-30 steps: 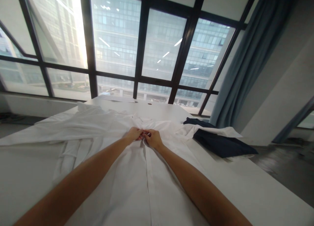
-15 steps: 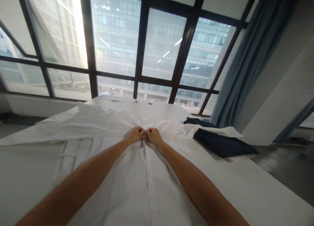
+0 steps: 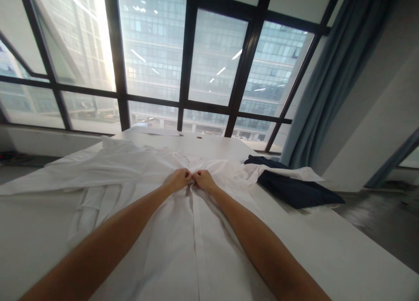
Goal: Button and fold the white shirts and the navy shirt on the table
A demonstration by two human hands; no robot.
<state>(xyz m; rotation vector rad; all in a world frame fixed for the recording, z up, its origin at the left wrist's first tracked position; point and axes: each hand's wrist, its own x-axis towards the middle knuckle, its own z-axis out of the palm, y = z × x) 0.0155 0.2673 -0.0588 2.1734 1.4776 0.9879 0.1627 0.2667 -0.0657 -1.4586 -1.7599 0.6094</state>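
A white shirt (image 3: 163,248) lies spread out with its front upward and its sleeves reaching to both sides. Its button placket runs down the middle toward me. My left hand (image 3: 180,179) pinches the front edge high up, near the collar. Right beside it, my right hand (image 3: 203,179) is closed on the facing edge, the two hands almost touching. The fabric between them is gathered and slightly lifted. Whether a button sits between the fingertips is too small to tell.
The shirt rests on a white table (image 3: 347,244). Dark navy folded cloth (image 3: 294,189) lies at the right, under the shirt's sleeve. More folded white cloth (image 3: 90,207) shows at the left. Beyond stand dark-framed windows (image 3: 216,61) and a blue curtain (image 3: 327,91).
Both hands stay at the same place on the shirt, with only small finger movements. The view has shifted very slightly.
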